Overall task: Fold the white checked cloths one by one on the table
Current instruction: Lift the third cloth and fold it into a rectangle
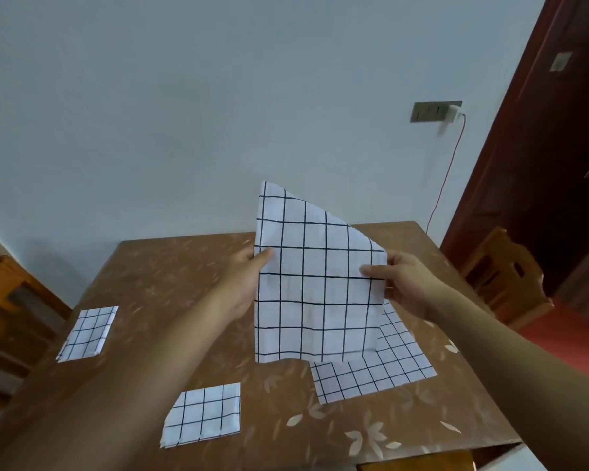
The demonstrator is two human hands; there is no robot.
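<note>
Held cloth [317, 287]: light, limp; best taken at corners.
Left hand [244, 283]: pinches its left edge.
Right hand [405, 283]: apparently pinches right edge.

No lettering, label, brand or number can be read anywhere in view. The checked cloth [320, 283] carries only a black grid on white, the brown table cover [170, 266] only a pale leaf print, and the grey wall plate [429, 112] beside the door is too blurred to show any marking.
</note>
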